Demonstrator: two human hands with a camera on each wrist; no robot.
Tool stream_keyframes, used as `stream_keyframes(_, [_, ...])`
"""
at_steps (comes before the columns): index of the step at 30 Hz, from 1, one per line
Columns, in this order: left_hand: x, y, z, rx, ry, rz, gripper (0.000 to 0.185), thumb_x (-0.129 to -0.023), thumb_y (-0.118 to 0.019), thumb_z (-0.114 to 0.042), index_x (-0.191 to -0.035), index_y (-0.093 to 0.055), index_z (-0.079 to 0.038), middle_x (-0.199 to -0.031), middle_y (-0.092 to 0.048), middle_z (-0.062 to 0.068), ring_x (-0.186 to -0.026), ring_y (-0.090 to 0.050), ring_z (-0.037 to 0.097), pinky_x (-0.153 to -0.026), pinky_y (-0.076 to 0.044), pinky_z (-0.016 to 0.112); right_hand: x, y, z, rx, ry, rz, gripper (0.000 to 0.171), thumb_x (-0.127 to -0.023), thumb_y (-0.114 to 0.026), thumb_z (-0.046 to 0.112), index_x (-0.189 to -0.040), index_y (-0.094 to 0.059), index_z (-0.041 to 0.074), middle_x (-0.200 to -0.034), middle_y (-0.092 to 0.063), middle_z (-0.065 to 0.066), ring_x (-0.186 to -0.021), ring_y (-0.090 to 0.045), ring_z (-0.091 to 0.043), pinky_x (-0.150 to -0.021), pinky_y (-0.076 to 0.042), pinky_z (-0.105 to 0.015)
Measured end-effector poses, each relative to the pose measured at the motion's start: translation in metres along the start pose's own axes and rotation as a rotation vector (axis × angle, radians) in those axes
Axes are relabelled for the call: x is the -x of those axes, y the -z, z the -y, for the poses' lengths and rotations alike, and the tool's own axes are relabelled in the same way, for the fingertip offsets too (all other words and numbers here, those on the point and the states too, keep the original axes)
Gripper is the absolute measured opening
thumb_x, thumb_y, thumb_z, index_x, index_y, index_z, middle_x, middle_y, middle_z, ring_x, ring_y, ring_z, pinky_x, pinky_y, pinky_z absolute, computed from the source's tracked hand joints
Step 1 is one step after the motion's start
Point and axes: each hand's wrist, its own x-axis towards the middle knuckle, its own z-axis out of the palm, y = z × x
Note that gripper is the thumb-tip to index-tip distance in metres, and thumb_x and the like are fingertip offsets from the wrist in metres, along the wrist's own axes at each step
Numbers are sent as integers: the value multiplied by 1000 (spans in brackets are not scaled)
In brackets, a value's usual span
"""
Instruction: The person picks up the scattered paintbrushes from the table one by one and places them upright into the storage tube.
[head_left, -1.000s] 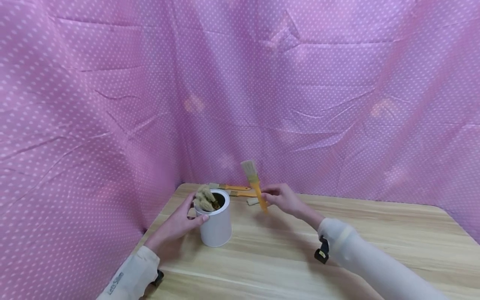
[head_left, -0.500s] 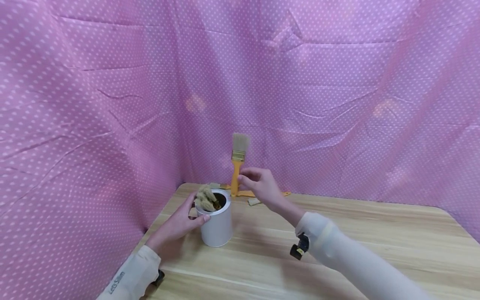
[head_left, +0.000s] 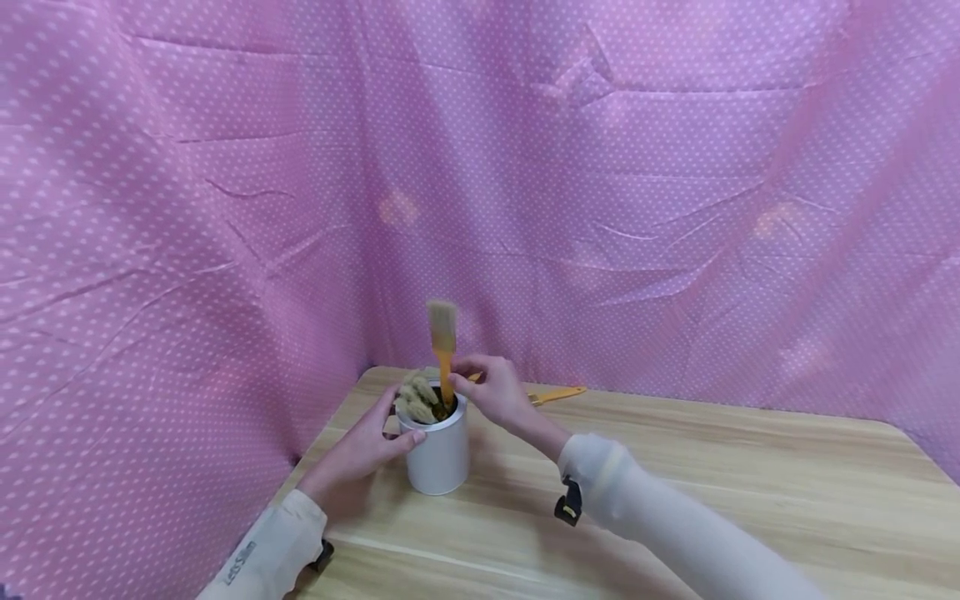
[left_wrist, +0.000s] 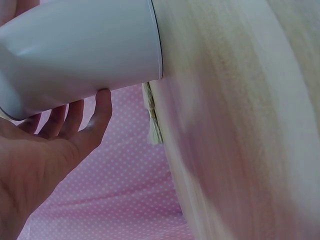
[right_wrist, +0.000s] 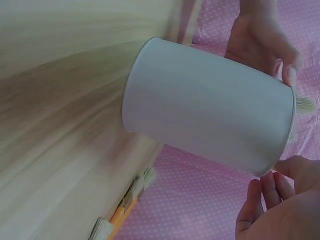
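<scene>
White can (head_left: 438, 457): stood upright on the wooden table (head_left: 712, 475), near its far left corner.
Inside the can: brushes (head_left: 416, 398) are kept bristles up.
Left hand (head_left: 360, 450): curled around the can's side.
Right hand (head_left: 491, 392): an orange brush (head_left: 443, 350) is pinched by the handle, its tip lowered into the can.
Behind: 1 more orange brush (head_left: 555, 393) is left lying on the table.

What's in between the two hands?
The white can stands between the left hand and the right hand, with brushes inside, in the head view.
</scene>
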Motion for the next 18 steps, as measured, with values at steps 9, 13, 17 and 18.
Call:
stream_keyframes(9, [-1, -2, 1, 2, -10, -8, 86, -94, -74, -38, -160, -21, -24, -159, -31, 13, -143, -32, 37, -106, -40, 61, 11, 8, -20, -38, 47, 20, 40, -89, -81, 14, -125, -68, 4, -108, -72, -8, -93, -66, -19, -76, -55, -33])
stream_keyframes(13, [-1, -1, 2, -8, -6, -13, 88, -93, -75, -38, -160, -21, -23, -159, -31, 14, -142, -33, 40, -105, -41, 62, 13, 18, -31, -57, 43, -9, 37, -92, -78, 12, -127, -67, 5, -102, -71, -3, -92, -66, -17, -77, -55, -34])
stream_keyframes(17, [-2, -1, 1, -17, -5, -5, 87, -94, -75, -37, -160, -21, -21, -158, -31, 16, -142, -33, 41, -104, -43, 60, 16, 30, -48, -57, 17, -31, 32, -94, -74, 10, -125, -68, 4, -101, -71, -1, -93, -66, -18, -79, -56, -37])
stream_keyframes(18, [-2, -1, 1, -23, -10, -2, 86, -94, -74, -37, -160, -22, -19, -158, -31, 17, -142, -32, 42, -103, -44, 59, 17, 33, -54, -56, 6, -38, 31, -95, -73, 11, -125, -68, 4, -101, -71, -1, -92, -65, -18, -79, -56, -37])
